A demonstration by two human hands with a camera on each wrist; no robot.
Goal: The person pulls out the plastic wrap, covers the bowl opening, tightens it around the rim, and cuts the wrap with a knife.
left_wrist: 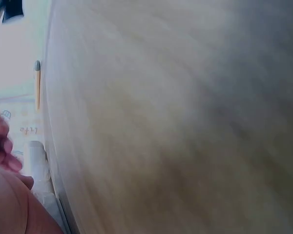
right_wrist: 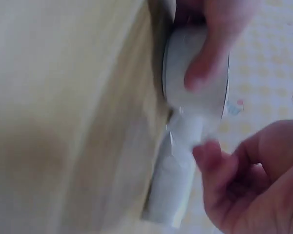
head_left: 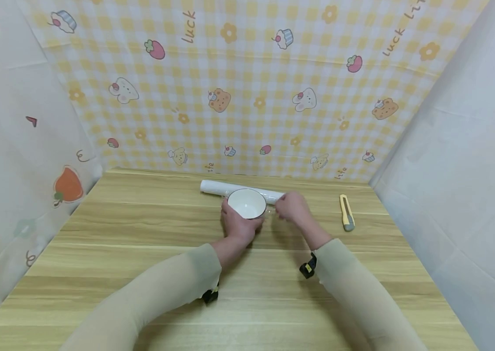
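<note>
A white bowl (head_left: 246, 204) with a dark rim stands on the table, its mouth upward. My left hand (head_left: 239, 226) grips its near left side, and in the right wrist view the thumb lies along the bowl's wall (right_wrist: 178, 73). Clear plastic wrap (head_left: 270, 211) sticks out at the bowl's right side. To the right of the bowl, my right hand (head_left: 293, 207) has curled fingers and pinches the edge of this film. Just behind the bowl lies a white roll (head_left: 218, 187), partly hidden by the bowl and right hand. The left wrist view mostly shows blurred tabletop.
A yellow utility knife (head_left: 347, 213) with a grey end lies toward the right side of the wooden table (head_left: 151, 219). Patterned cloth (head_left: 247, 73) hangs behind the table, and pale cloth walls (head_left: 466, 185) rise at both sides.
</note>
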